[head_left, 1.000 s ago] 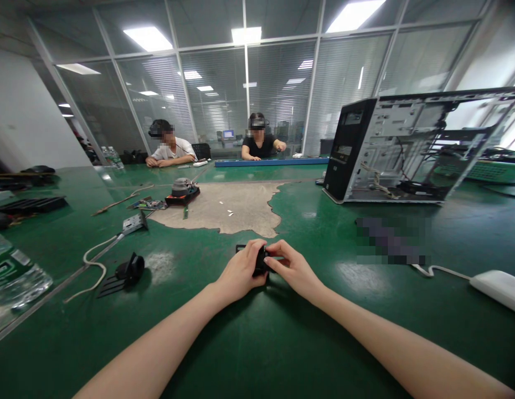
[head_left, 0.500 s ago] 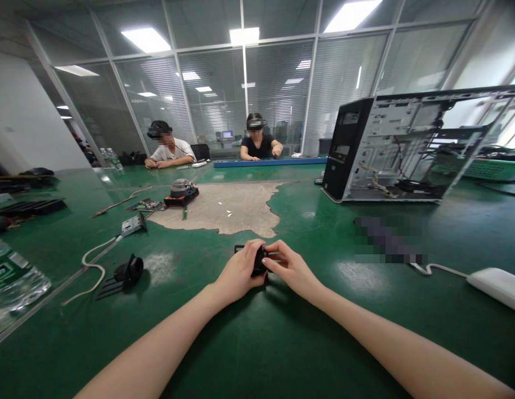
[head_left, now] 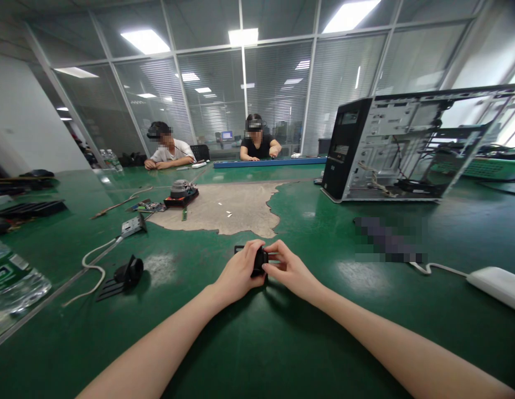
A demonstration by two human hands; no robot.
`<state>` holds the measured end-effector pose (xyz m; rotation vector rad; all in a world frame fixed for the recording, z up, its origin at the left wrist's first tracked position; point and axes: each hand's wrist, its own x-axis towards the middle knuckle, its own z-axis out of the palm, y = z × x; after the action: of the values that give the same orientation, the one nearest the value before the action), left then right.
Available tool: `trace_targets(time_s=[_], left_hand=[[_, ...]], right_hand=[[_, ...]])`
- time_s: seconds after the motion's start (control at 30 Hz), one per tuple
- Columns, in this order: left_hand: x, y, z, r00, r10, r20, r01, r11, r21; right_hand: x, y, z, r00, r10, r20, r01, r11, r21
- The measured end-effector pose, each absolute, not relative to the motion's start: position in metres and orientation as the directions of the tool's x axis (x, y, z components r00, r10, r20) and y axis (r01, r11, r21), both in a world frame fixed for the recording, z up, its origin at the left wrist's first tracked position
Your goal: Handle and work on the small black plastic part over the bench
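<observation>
A small black part (head_left: 259,262) is held between my hands over the green table (head_left: 257,338). My left hand (head_left: 242,270) wraps round its left side, with a black frame-like edge showing beyond the fingers. My right hand (head_left: 289,268) touches the part's right side with thumb and fingertips, the fingers bent round it. The palms hide much of the part. To the left on the table lies a similar black piece with a round ring and flat slats (head_left: 130,271).
An open computer case (head_left: 349,149) stands at the right. A blurred dark object (head_left: 384,239) and a white power strip (head_left: 496,285) lie nearer. At the left are a water bottle (head_left: 12,277), a metal box (head_left: 133,224) and a heatsink fan (head_left: 181,191). Two people sit across the table.
The fingers of my right hand have shifted slightly at the black part's right side, and more of that side shows. My left hand has barely moved.
</observation>
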<state>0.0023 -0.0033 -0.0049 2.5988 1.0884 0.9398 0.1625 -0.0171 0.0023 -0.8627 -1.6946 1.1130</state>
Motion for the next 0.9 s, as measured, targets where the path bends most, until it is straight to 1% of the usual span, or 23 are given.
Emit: trace_targets(time_s=[0.2, 0.3, 0.4, 0.57, 0.7, 0.8, 0.9], left_hand=[[0.0033, -0.0037, -0.0041, 0.528, 0.689, 0.496, 0.588, -0.719, 0.372], [0.0034, -0.0037, -0.0037, 0.530, 0.691, 0.492, 0.588, -0.717, 0.374], [0.0033, -0.0037, -0.0034, 0.527, 0.695, 0.489, 0.585, -0.715, 0.384], [0.0028, -0.0047, -0.0027, 0.534, 0.695, 0.481, 0.580, -0.715, 0.390], [0.0028, -0.0043, -0.0037, 0.530, 0.680, 0.507, 0.571, -0.728, 0.380], [0.0032, -0.0041, -0.0040, 0.523, 0.682, 0.512, 0.571, -0.726, 0.383], [0.0034, -0.0048, -0.0030, 0.525, 0.687, 0.503, 0.570, -0.722, 0.391]], right_hand=[[0.1610, -0.0124, -0.0034, -0.301, 0.900, 0.315, 0.085, 0.354, -0.931], [0.1605, -0.0102, -0.0032, -0.277, 0.922, 0.271, 0.117, 0.312, -0.943], [0.1615, -0.0108, -0.0008, -0.304, 0.925, 0.229, 0.149, 0.284, -0.947], [0.1631, -0.0156, 0.0012, -0.356, 0.885, 0.302, 0.069, 0.346, -0.936], [0.1619, -0.0146, -0.0020, -0.298, 0.900, 0.319, 0.087, 0.358, -0.930], [0.1609, -0.0115, -0.0036, -0.270, 0.915, 0.298, 0.102, 0.335, -0.937], [0.1609, -0.0099, -0.0022, -0.262, 0.933, 0.246, 0.146, 0.290, -0.946]])
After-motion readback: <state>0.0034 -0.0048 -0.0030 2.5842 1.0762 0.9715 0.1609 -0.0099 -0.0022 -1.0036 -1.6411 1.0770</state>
